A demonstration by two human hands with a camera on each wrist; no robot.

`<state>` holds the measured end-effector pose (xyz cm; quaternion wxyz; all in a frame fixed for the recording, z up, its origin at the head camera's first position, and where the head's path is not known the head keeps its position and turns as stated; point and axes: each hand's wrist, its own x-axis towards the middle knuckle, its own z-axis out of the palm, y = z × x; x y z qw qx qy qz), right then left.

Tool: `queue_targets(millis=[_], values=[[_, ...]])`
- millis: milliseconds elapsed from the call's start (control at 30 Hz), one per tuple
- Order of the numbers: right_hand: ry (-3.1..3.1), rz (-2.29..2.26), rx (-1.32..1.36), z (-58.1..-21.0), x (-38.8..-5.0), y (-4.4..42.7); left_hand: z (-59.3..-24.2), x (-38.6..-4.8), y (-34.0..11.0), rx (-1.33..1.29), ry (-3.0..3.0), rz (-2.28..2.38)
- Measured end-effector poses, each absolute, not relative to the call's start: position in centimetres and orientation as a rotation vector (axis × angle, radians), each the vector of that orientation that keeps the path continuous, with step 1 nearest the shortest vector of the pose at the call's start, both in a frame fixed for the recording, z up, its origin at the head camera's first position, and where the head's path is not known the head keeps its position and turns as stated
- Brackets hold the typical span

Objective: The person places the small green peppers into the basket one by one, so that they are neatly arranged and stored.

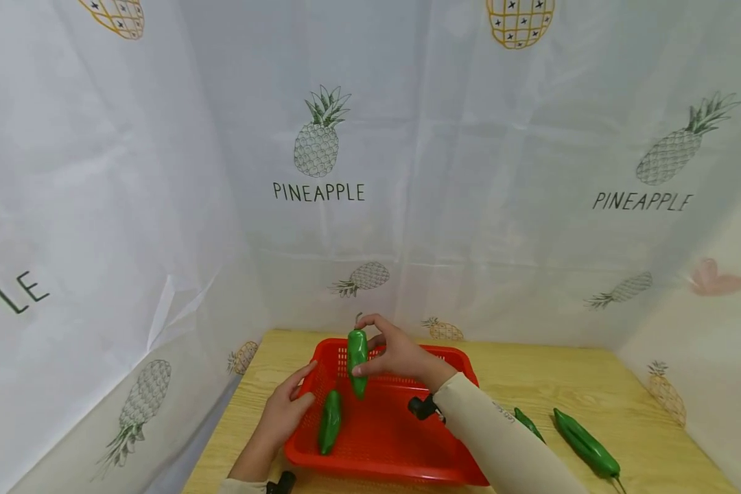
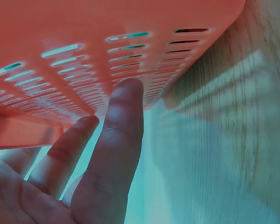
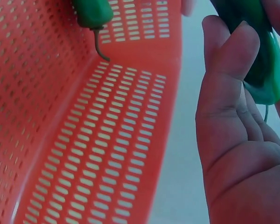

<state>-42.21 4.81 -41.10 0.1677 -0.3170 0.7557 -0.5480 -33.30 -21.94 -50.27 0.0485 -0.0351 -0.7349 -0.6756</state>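
A green chili pepper (image 1: pixel 357 353) is held upright above the red plastic basket (image 1: pixel 395 470) by my right hand (image 1: pixel 398 353), its thumb and fingers pinching the pepper. The same held pepper (image 3: pixel 266 79) shows between the fingers in the right wrist view. A second green pepper (image 1: pixel 330 422) lies inside the basket at its left side; its stem end (image 3: pixel 93 14) appears in the right wrist view. My left hand (image 1: pixel 284 408) holds the basket's left rim, thumb over the edge. In the left wrist view its fingers (image 2: pixel 114 126) touch the slotted outer wall (image 2: pixel 88 70).
On the wooden table (image 1: pixel 531 374), to the basket's right, lie a green pepper (image 1: pixel 586 444) and another pepper (image 1: pixel 528 423) partly hidden by the right sleeve (image 1: pixel 500 436). A white pineapple-print curtain (image 1: pixel 407 226) stands behind and at both sides.
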Motion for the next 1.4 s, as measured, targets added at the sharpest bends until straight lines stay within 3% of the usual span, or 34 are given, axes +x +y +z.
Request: queue_targets(millis=[833, 1400], values=[[2.053, -1.584, -0.988, -45.6, -43.2, 2.5, -51.0, -34.2, -21.8, -0.123, -2.264, -2.060], [2.115, -1.458, -0.989, -46.7, -43.4, 2.0, -50.8, -33.9, -22.2, -0.107, -2.252, -2.101]])
